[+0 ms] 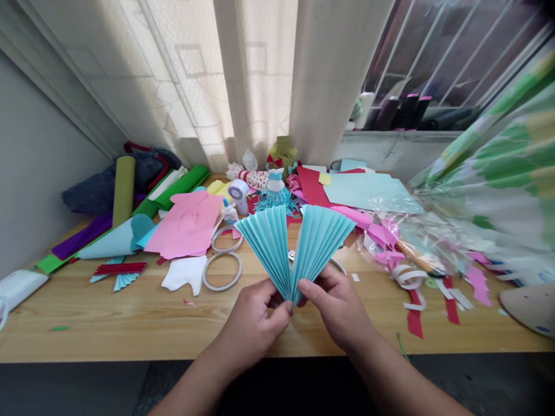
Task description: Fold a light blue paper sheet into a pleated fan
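A light blue pleated paper fan (323, 237) is held up in front of me, spread into two wings with a narrow gap between them. My left hand (260, 315) pinches its gathered lower point, thumb in front. My right hand (336, 306) grips the right wing near the base, with the thumb pressed on the pleats and the other fingers behind, partly hidden. Beyond the fan stands a blue fringed paper figure (276, 193). Two rolls of tape (222, 271) lie left of the fan, and a glue bottle (229, 212) stands behind them.
Pink paper (186, 222), a white cutout (185, 274) and rolled green paper (182, 188) lie left. Blue sheets (373, 192) are at the back right. Pink scraps, red strips (415, 315) and clear plastic crowd the right side. The wooden table's front edge (108, 355) runs below my hands.
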Action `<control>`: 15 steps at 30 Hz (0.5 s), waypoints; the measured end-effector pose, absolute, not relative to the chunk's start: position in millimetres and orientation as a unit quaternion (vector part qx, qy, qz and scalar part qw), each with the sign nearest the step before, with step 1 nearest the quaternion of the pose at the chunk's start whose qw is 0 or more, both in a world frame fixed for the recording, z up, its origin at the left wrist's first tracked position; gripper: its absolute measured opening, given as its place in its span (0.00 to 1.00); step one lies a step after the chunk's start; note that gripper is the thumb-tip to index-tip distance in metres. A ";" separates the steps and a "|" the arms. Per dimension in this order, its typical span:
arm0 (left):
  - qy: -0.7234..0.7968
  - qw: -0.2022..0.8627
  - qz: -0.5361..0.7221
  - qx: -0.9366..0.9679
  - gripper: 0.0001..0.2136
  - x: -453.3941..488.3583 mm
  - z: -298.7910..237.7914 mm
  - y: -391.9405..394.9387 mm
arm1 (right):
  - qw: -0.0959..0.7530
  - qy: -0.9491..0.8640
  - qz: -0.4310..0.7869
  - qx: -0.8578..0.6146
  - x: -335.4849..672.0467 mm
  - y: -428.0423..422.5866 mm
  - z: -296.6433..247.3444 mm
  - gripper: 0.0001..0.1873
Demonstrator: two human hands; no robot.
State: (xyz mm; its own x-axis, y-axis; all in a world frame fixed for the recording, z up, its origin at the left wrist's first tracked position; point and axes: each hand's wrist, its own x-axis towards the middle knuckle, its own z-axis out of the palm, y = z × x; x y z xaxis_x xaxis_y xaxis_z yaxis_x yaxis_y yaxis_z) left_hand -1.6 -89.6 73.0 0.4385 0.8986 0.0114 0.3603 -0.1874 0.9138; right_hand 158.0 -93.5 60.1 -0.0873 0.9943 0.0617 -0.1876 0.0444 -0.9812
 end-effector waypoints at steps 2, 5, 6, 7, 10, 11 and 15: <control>0.433 0.439 0.301 0.727 0.05 -2.6 74.0 -89.2 | 0.540 -0.484 0.548 -0.416 158.0 -93.2 60.7 0.09; 0.429 0.455 0.343 0.701 0.07 -5.0 74.5 -86.3 | 0.534 -0.494 0.539 -0.425 157.3 -93.0 62.8 0.09; 0.430 0.477 0.368 0.672 0.09 -5.8 74.0 -84.7 | 0.527 -0.504 0.536 -0.426 156.9 -93.0 63.3 0.09; 0.432 0.499 0.398 0.638 0.10 -6.6 73.3 -83.0 | 0.519 -0.514 0.533 -0.427 156.5 -93.1 63.6 0.08; 0.435 0.536 0.481 0.540 0.11 -7.2 71.1 -77.8 | 0.499 -0.547 0.524 -0.421 154.8 -93.1 62.9 0.08; 0.433 0.543 0.498 0.519 0.10 -6.9 71.0 -76.6 | 0.495 -0.556 0.520 -0.420 154.1 -92.9 62.7 0.08; 0.432 0.563 0.503 0.493 0.08 -4.6 74.8 -75.6 | 0.503 -0.549 0.497 -0.446 152.0 -90.7 66.5 0.09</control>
State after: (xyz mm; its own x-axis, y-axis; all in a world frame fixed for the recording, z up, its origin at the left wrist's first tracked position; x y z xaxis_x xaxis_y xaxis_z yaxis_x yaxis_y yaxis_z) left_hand -4.6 -75.6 74.8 0.1212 0.9926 0.0097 -0.1407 0.0075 0.9900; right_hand 152.0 -90.7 66.5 -0.0956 0.9894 0.1095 -0.0110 0.1089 -0.9940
